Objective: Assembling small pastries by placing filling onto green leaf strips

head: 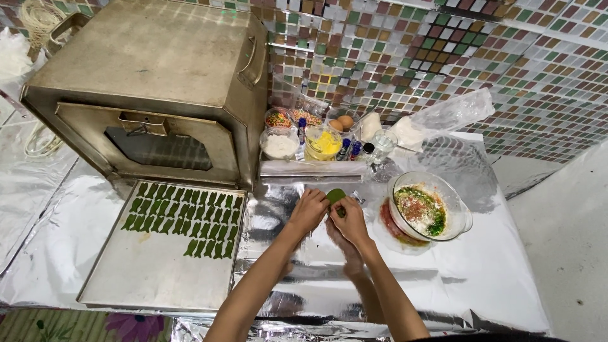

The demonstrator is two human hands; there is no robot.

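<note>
Here, at your far left, a metal oven stands behind a baking tray lined with green leaf shapes. Centre: your left hand and right hand together pinch a green dough piece above the foil-covered surface. Right: a glass mixing bowl.

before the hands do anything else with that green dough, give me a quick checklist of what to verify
1. Green dough piece held by both hands: left hand, right hand: ok.
2. Baking tray has bare space below the rows of green pieces: ok.
3. Glass bowl of mixture within reach at the right: ok.
4. Oven door shut: ok.
5. Oven hot or not: cannot tell.
6. Foil sheet covers the work surface: ok.
</note>
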